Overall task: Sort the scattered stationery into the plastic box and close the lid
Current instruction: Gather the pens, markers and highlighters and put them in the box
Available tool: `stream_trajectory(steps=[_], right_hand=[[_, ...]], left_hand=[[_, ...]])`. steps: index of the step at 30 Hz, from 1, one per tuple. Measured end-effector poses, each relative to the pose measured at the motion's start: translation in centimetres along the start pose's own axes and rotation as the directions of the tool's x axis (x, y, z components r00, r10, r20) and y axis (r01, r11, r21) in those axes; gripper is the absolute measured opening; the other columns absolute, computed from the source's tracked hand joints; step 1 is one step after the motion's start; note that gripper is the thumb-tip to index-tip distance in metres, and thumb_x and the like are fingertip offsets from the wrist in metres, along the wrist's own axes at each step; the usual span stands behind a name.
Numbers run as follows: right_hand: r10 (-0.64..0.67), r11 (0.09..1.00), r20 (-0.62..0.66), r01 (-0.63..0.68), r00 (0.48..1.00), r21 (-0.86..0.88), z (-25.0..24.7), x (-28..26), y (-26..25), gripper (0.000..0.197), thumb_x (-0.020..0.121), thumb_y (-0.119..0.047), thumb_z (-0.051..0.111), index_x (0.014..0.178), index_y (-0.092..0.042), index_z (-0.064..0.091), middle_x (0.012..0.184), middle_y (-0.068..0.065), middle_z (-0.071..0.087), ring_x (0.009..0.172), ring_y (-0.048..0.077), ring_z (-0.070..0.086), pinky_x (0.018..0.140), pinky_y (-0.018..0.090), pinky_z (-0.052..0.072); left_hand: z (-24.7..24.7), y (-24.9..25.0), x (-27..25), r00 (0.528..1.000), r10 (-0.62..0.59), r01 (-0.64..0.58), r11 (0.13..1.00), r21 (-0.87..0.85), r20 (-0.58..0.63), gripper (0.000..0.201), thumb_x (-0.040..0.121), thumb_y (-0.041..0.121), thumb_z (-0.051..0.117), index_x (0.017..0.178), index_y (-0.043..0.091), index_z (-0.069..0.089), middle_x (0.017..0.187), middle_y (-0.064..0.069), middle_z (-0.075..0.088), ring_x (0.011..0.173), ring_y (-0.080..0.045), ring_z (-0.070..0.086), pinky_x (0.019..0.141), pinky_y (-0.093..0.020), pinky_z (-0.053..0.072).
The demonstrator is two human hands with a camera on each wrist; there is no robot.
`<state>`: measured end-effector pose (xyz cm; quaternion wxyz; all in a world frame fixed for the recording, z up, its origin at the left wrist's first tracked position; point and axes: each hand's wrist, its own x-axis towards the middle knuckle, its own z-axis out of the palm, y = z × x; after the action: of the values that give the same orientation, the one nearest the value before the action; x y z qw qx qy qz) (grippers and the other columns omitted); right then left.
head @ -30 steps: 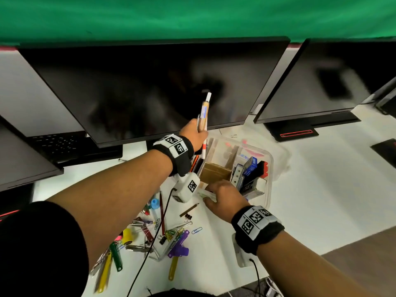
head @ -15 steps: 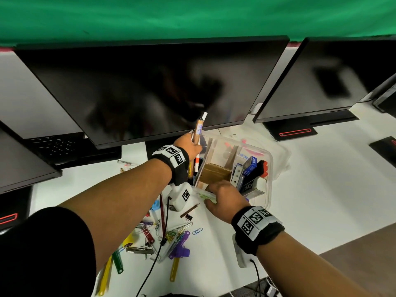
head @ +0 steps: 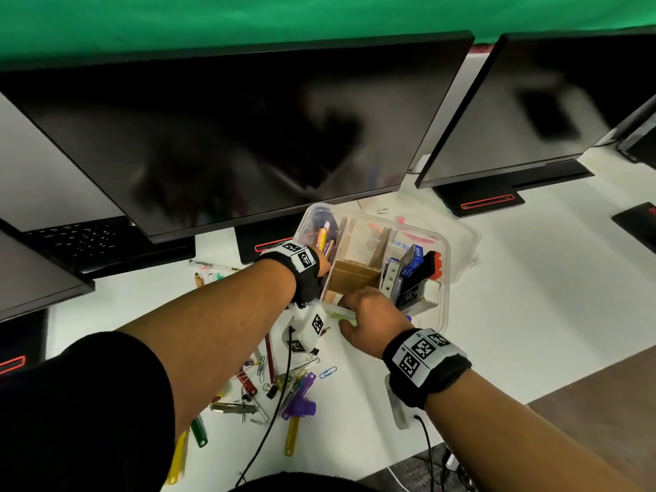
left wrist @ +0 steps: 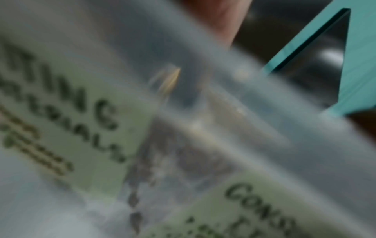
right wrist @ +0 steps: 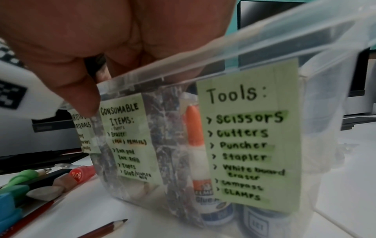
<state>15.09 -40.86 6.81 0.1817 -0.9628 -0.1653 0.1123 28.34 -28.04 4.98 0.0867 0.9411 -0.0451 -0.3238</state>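
The clear plastic box stands open on the white desk, split by cardboard dividers. My left hand reaches over the rim into its left compartment, and the pens stick up just above it. The wristband hides the fingers. The left wrist view is a blur of the box wall and its green labels. My right hand grips the near rim, thumb outside on the wall. Green labels and a glue bottle show through the box. Loose stationery lies in front.
Dark monitors hang close behind the box. The clear lid lies behind the box at the right. A few pens sit by the monitor foot. A purple clip, a green marker and a pencil lie near.
My left hand has come down from in front of the monitor, lowering the pens into the box's left compartment. The right hand has stayed on the near rim.
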Motion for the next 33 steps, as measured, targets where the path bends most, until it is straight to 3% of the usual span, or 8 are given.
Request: stream_trajectory(steps=[4,7,10,15,20,23,27,33], right_hand=[[-0.018,1.000,-0.007,0.017,1.000,-0.013,0.2,0.0,0.0,0.027,0.092,-0.029,0.047,0.103,-0.011,0.063,0.099,0.009,0.066,0.100,0.025,0.053,0.085,0.032,0.042],[-0.017,1.000,-0.002,0.017,1.000,-0.015,0.0,0.0,0.0,0.031,0.094,-0.033,0.045,0.106,-0.010,0.063,0.102,0.009,0.066,0.101,0.026,0.054,0.088,0.032,0.041],[-0.014,1.000,-0.020,0.014,1.000,-0.025,0.0,-0.1,0.0,0.029,0.093,-0.031,0.047,0.106,-0.011,0.063,0.102,0.010,0.066,0.101,0.027,0.054,0.086,0.030,0.041],[0.078,0.997,-0.067,-0.077,0.995,0.023,-0.5,0.4,-1.4,0.023,0.087,-0.025,0.054,0.102,-0.012,0.066,0.102,0.007,0.066,0.099,0.026,0.058,0.080,0.030,0.045],[-0.135,0.989,-0.288,0.147,0.948,0.018,1.5,1.3,-7.0,0.012,0.081,-0.011,0.059,0.085,-0.008,0.070,0.088,0.011,0.071,0.085,0.029,0.062,0.079,0.032,0.048],[-0.135,0.991,-0.098,0.136,0.986,0.011,5.2,2.2,-9.5,0.019,0.086,-0.015,0.051,0.092,-0.008,0.067,0.094,0.012,0.067,0.089,0.030,0.061,0.077,0.034,0.049],[0.059,0.997,0.197,-0.050,0.979,-0.050,9.4,3.5,-10.4,0.030,0.090,-0.015,0.046,0.115,-0.008,0.061,0.117,0.018,0.062,0.109,0.031,0.057,0.091,0.031,0.044],[0.255,0.966,0.180,-0.259,0.950,-0.004,11.4,5.2,-10.8,0.030,0.088,-0.011,0.051,0.118,-0.004,0.048,0.119,0.020,0.059,0.112,0.034,0.055,0.091,0.035,0.043]], left_hand=[[0.6,-0.6,-1.3,0.990,-0.079,0.076,0.997,0.029,0.114,0.043,0.067,0.016,0.068,0.108,0.007,0.059,0.103,-0.010,0.064,0.094,-0.030,0.064,0.088,-0.036,0.052],[0.5,-0.9,-2.5,0.999,-0.045,0.045,0.999,0.002,-0.001,0.029,0.083,0.017,0.051,0.109,0.012,0.063,0.111,-0.009,0.067,0.100,-0.029,0.064,0.093,-0.038,0.052],[-0.4,-2.1,-5.1,0.971,0.042,-0.096,0.970,-0.225,-0.234,0.032,0.089,0.014,0.046,0.117,0.014,0.062,0.122,-0.003,0.062,0.110,-0.027,0.060,0.096,-0.032,0.048],[-0.9,-7.6,-9.6,0.944,0.051,-0.209,0.857,-0.471,-0.327,0.028,0.088,0.005,0.047,0.108,0.013,0.066,0.103,-0.008,0.068,0.086,-0.018,0.063,0.070,-0.015,0.049],[1.3,-15.5,-13.1,0.976,-0.037,-0.014,0.974,-0.228,-0.216,0.025,0.089,0.013,0.053,0.111,0.014,0.066,0.121,-0.007,0.063,0.113,-0.025,0.057,0.091,-0.025,0.043],[4.3,-19.3,-14.0,0.992,-0.056,0.038,0.987,-0.158,-0.110,0.024,0.090,0.013,0.053,0.111,0.013,0.065,0.122,-0.007,0.062,0.115,-0.024,0.055,0.092,-0.024,0.042],[7.8,-22.4,-15.4,0.993,-0.093,0.087,0.993,-0.079,-0.066,0.026,0.089,0.012,0.051,0.111,0.015,0.064,0.122,-0.006,0.062,0.114,-0.026,0.056,0.093,-0.027,0.043],[10.0,-24.3,-15.9,0.977,-0.197,0.197,0.980,-0.014,-0.080,0.027,0.090,0.017,0.054,0.115,0.010,0.060,0.122,-0.013,0.059,0.113,-0.029,0.056,0.091,-0.033,0.046]])
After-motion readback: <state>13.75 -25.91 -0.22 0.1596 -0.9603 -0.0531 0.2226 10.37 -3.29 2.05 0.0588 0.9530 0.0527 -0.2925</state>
